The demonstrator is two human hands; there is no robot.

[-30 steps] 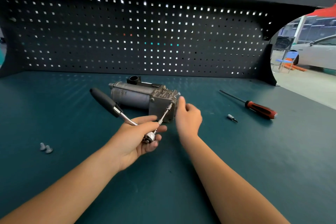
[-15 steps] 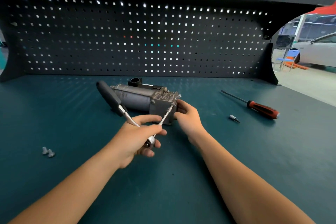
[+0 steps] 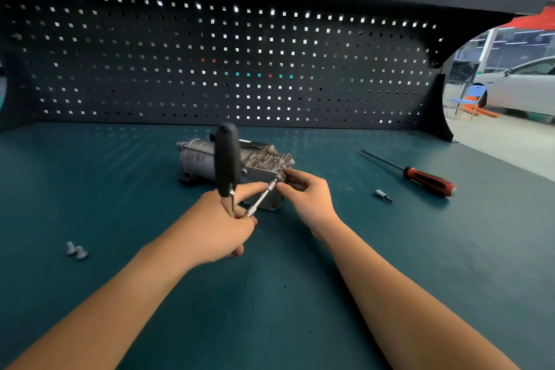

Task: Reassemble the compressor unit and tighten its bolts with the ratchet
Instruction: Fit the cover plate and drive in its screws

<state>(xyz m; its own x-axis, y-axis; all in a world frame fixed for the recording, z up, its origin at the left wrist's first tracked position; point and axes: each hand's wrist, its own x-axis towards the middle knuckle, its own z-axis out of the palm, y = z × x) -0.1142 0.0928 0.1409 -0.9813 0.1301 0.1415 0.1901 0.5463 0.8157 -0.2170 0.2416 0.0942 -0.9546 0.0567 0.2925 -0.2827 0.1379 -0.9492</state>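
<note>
The grey metal compressor unit (image 3: 201,159) lies on its side at the middle of the dark green bench. My left hand (image 3: 216,228) is closed around the head of the ratchet, whose black handle (image 3: 227,159) stands nearly upright in front of the unit. A thin silver extension bar (image 3: 262,197) runs from the ratchet head up to the unit's near end face. My right hand (image 3: 309,198) pinches the bar's tip where it meets that face. The bolt under the tip is hidden.
Two loose grey bolts (image 3: 76,250) lie at the left. A small bit (image 3: 383,195) and a red-handled screwdriver (image 3: 426,180) lie to the right. A black pegboard (image 3: 228,69) walls off the back of the bench (image 3: 270,309).
The ratchet handle has swung from leaning far left to nearly upright. My right hand moved in from beside the unit and now pinches the bar's tip.
</note>
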